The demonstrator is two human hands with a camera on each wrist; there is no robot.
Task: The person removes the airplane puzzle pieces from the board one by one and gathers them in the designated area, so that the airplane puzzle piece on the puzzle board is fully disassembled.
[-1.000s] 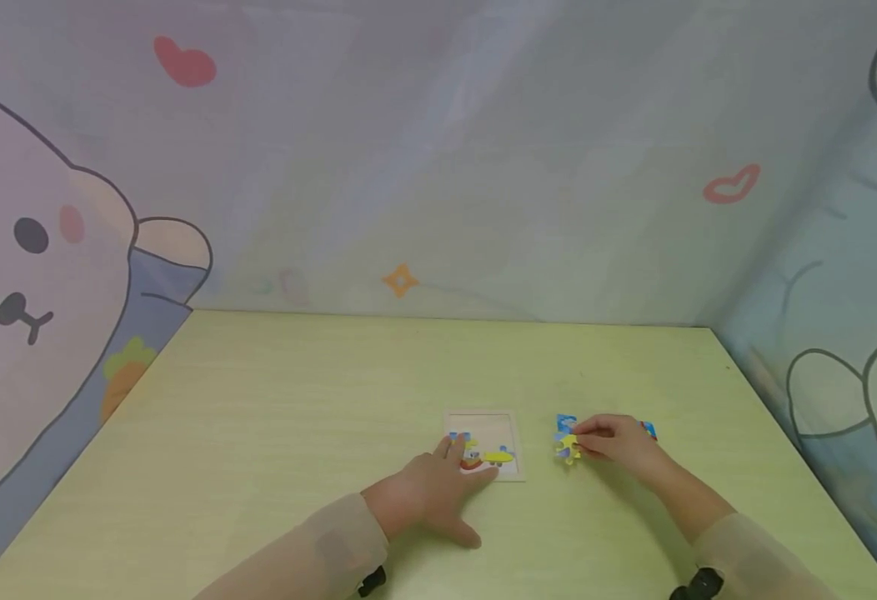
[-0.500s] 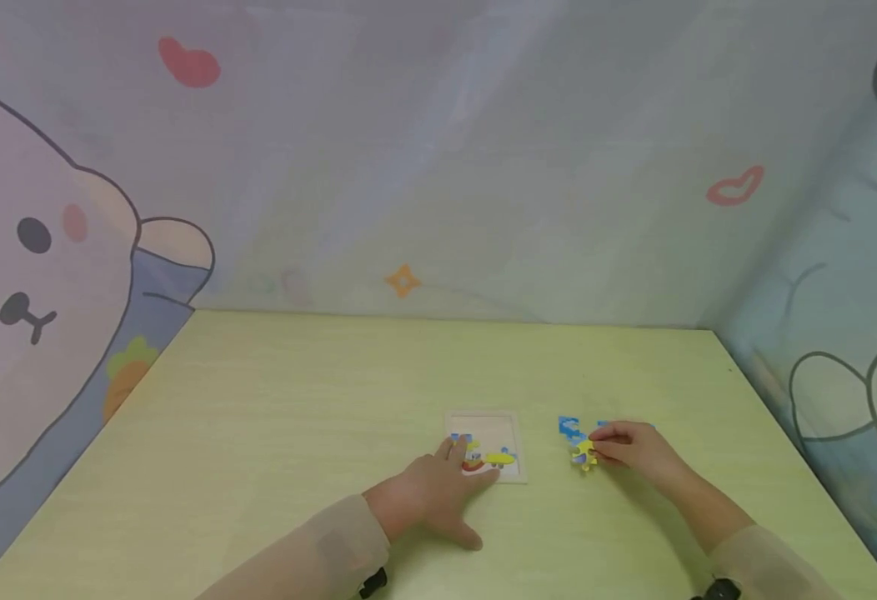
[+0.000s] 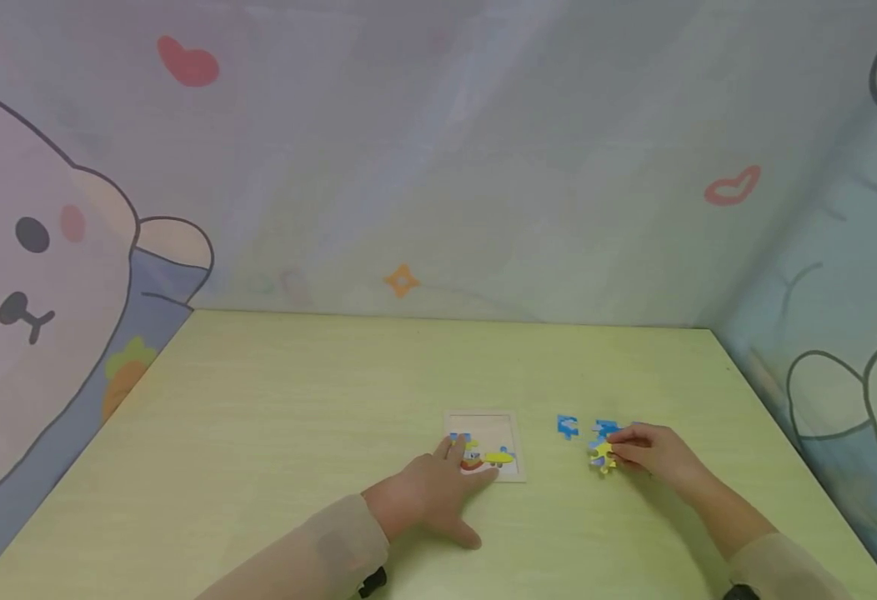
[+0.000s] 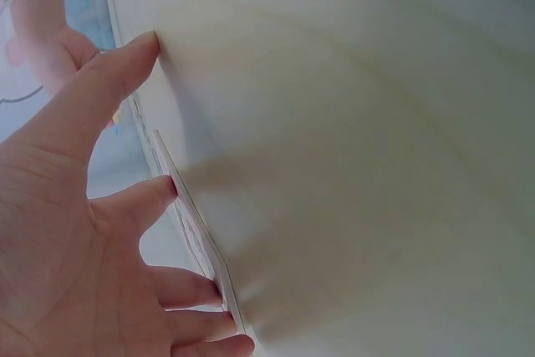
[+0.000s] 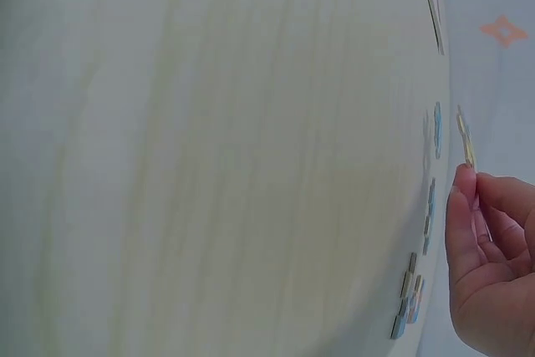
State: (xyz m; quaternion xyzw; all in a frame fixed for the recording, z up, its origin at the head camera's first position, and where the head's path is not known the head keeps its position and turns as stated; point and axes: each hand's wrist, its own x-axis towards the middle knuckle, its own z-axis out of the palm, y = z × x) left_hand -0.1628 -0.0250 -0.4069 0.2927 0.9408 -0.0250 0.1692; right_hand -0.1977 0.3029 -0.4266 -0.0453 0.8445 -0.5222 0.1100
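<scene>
My left hand (image 3: 438,493) lies with fingers spread, its fingertips on a small square puzzle frame (image 3: 511,446). Inside the frame's lower part sit several coloured pieces, among them a yellow one (image 3: 498,457); some are hidden under the fingers. My right hand (image 3: 656,454) pinches a yellow and purple jigsaw piece (image 3: 601,456) between thumb and fingertips. In the right wrist view this puzzle piece (image 5: 466,141) is seen edge-on, held up off the table. Just behind it, a blue piece (image 3: 606,427) lies on the table, partly overlapped by the hand.
Another blue puzzle piece (image 3: 567,426) lies between the frame and my right hand. More loose pieces (image 5: 405,298) are grouped below the right hand in the right wrist view. The pale yellow table (image 3: 296,400) ends at a cartoon-printed backdrop (image 3: 438,167).
My right hand has moved to the right with the yellow and purple jigsaw piece, uncovering blue pieces on the table. My left hand has stayed on the frame.
</scene>
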